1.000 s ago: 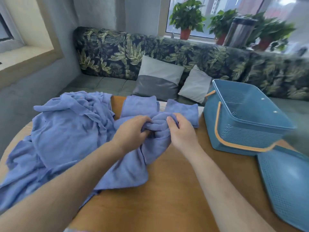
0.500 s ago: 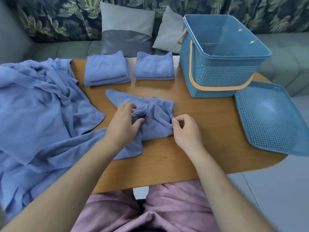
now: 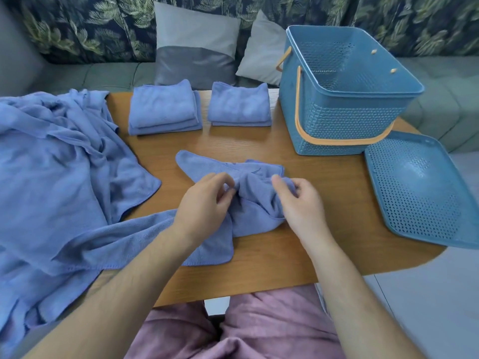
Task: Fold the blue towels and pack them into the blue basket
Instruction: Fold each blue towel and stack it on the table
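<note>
you are in the folding step, with a small towel [image 3: 255, 200] bunched on the table [image 3: 324, 193] right in front of you. your left hand [image 3: 204, 200] pinches a gather of it between thumb and curled fingers, and your right hand [image 3: 300, 203] grips the cloth just beside, fingers curled into it; neither hand is free. the towel is crumpled, with one corner trailing toward the far left. a flap lies under your left wrist, and i cannot tell whether it belongs to this towel or to the heap of unfolded towels [image 3: 59, 161] covering the table's left side. a folded stack [image 3: 163, 107] and a second folded stack [image 3: 239, 104] sit side by side at the far edge. the blue basket [image 3: 337, 123] stands upright to their right, nothing showing inside, with its lid [image 3: 420, 187] flat beside it, so packing looks not yet begun. the next move, i judge, calls for drawing your hands apart to find two corners and spreading the cloth flat before halving it.
</note>
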`<action>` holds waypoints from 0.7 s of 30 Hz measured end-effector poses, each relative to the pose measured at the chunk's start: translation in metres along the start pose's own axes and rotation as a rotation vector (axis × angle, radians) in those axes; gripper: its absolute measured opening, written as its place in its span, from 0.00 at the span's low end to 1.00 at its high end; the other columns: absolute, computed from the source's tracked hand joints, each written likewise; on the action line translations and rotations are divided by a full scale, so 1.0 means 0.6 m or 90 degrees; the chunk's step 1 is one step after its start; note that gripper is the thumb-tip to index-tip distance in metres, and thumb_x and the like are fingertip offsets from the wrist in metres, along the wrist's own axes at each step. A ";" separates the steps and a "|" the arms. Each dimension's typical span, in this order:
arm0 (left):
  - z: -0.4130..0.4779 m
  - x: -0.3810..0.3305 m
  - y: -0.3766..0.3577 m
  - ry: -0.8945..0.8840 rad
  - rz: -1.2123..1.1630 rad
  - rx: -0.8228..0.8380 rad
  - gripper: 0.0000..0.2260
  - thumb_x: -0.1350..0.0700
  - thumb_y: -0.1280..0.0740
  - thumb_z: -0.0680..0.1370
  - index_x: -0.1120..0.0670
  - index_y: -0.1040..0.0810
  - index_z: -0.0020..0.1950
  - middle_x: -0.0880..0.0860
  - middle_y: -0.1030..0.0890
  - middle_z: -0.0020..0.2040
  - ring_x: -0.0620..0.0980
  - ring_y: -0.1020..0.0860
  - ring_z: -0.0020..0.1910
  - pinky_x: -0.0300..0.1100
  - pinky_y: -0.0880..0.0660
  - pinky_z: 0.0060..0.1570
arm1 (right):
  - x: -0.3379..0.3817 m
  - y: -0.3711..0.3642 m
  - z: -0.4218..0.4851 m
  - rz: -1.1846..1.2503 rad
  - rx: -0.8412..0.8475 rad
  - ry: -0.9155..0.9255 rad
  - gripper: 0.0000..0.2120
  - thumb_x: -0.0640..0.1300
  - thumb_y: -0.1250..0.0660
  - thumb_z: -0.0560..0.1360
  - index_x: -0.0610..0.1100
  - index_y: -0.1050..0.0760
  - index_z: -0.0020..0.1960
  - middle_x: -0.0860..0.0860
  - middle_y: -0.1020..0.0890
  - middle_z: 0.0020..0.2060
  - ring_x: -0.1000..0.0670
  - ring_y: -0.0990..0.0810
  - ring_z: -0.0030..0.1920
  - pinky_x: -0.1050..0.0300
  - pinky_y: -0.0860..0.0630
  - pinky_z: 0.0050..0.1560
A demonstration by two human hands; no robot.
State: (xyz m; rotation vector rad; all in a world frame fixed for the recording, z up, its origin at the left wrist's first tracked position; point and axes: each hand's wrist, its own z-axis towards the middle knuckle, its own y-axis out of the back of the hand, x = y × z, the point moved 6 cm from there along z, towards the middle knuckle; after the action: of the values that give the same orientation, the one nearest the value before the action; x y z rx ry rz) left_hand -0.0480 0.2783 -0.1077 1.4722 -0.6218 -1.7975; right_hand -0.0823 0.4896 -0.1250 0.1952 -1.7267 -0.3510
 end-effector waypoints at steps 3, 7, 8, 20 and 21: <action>0.008 -0.012 0.001 0.013 -0.037 -0.007 0.02 0.53 0.35 0.81 0.47 0.25 0.50 0.44 0.25 0.35 0.43 0.25 0.36 0.46 0.29 0.35 | 0.006 -0.027 -0.008 -0.049 0.102 0.015 0.19 0.53 0.27 0.75 0.39 0.28 0.39 0.53 0.25 0.30 0.55 0.28 0.31 0.59 0.30 0.35; 0.019 -0.024 0.018 0.009 -0.137 -0.037 0.04 0.56 0.36 0.82 0.47 0.24 0.54 0.41 0.18 0.46 0.41 0.20 0.48 0.47 0.22 0.48 | 0.032 -0.030 -0.015 0.032 0.111 0.084 0.12 0.47 0.31 0.80 0.39 0.24 0.44 0.55 0.23 0.32 0.57 0.26 0.35 0.61 0.29 0.39; 0.023 -0.025 0.019 0.014 -0.187 -0.021 0.07 0.57 0.36 0.83 0.45 0.24 0.58 0.40 0.18 0.50 0.39 0.20 0.52 0.44 0.22 0.51 | 0.038 -0.025 -0.016 0.065 0.096 0.092 0.10 0.47 0.33 0.81 0.41 0.24 0.45 0.56 0.22 0.34 0.58 0.25 0.36 0.63 0.28 0.40; 0.030 0.000 -0.061 0.198 -0.127 0.161 0.12 0.51 0.26 0.76 0.50 0.23 0.57 0.45 0.18 0.45 0.41 0.19 0.39 0.43 0.20 0.45 | 0.009 0.013 -0.013 0.119 -0.027 -0.008 0.11 0.49 0.31 0.79 0.43 0.27 0.55 0.52 0.19 0.47 0.56 0.21 0.46 0.59 0.25 0.50; 0.027 0.001 -0.065 0.203 -0.112 0.182 0.10 0.51 0.26 0.75 0.50 0.22 0.54 0.45 0.18 0.45 0.41 0.19 0.38 0.42 0.20 0.43 | 0.003 0.009 -0.014 0.089 -0.002 -0.023 0.13 0.50 0.28 0.77 0.44 0.27 0.55 0.51 0.18 0.49 0.56 0.20 0.47 0.58 0.24 0.50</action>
State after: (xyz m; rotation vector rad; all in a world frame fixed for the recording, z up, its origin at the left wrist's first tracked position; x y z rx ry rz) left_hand -0.0729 0.3011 -0.1335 2.0120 -0.6184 -1.5971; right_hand -0.0739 0.4929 -0.1200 0.0654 -1.7653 -0.2549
